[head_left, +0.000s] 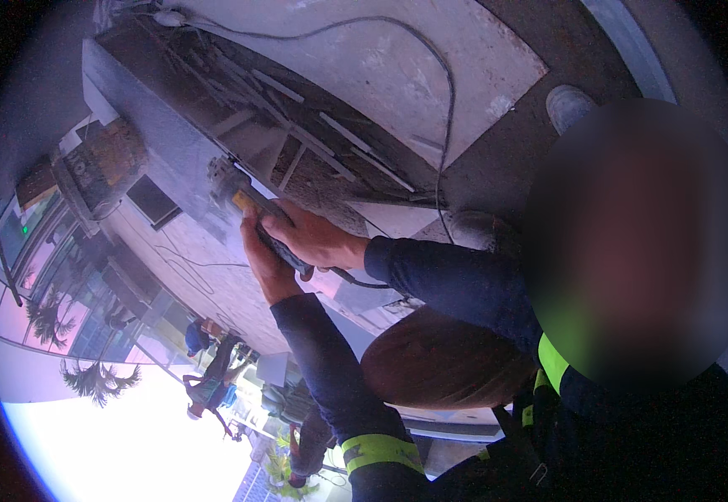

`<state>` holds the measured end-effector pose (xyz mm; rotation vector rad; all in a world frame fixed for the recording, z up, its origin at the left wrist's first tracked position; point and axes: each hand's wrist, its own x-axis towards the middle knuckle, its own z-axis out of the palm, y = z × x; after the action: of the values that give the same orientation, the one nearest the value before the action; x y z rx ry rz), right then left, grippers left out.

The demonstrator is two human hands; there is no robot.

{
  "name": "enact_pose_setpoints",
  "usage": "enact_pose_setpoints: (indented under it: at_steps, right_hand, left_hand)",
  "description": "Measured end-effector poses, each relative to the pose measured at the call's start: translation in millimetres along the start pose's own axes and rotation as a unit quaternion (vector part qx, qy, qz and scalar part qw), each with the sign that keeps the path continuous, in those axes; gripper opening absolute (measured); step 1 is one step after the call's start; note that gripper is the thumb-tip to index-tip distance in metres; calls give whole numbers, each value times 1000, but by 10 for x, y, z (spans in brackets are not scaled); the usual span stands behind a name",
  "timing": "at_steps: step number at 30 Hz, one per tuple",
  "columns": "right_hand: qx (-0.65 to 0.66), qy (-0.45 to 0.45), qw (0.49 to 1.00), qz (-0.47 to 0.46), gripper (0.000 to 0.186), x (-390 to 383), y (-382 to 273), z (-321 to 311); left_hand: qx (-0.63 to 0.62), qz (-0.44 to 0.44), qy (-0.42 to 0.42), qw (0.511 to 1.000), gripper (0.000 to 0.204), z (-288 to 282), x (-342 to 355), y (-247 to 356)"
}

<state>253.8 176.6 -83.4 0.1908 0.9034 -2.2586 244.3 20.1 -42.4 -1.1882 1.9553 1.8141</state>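
Observation:
An angle grinder [228,181] with a metal head, a yellow band and a dark body is held in both my hands. My left hand [267,261] is closed around the body from below in the picture. Just beside it my right hand [320,234] wraps over the same body, nearer its rear end. A dark cord [364,283] runs from that end past my sleeve. The grinder's head lies along the edge of a long pale slab [184,151]; whether its disc touches the slab I cannot tell.
Long thin strips [364,151] lie in a recess beside the slab. A pale board [381,67] carries a loose cable [450,84]. A shoe [569,109] shows by its edge. Other people [213,376] stand farther off, towards bright sky. A blurred patch hides much of the right side.

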Motion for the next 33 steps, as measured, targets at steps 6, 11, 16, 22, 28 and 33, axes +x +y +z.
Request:
enact_pose_setpoints:
  at_steps: [6, 11, 16, 22, 28, 33]
  right_hand:
    - [19, -20, 999, 21, 53, -11, -35, 8]
    - [18, -4, 1000, -5, 55, 164, 135, 29]
    - [5, -21, 1000, 21, 60, 269, 162, 22]
    - [30, -14, 999, 24, 57, 193, 87, 9]
    - [20, -10, 999, 48, 59, 46, 10, 24]
    - [26, -15, 999, 41, 60, -58, -29, -8]
  left_hand:
    - [13, 18, 26, 999, 49, -14, 19, -32]
    - [17, 9, 16, 1000, 53, -42, 151, -24]
    - [36, -7, -5, 999, 54, -50, 190, 51]
    - [57, -7, -20, 998, 54, 34, 113, 71]
    - [35, -9, -15, 999, 54, -28, 70, 23]
    - [22, -19, -1, 1000, 54, 41, -37, 14]
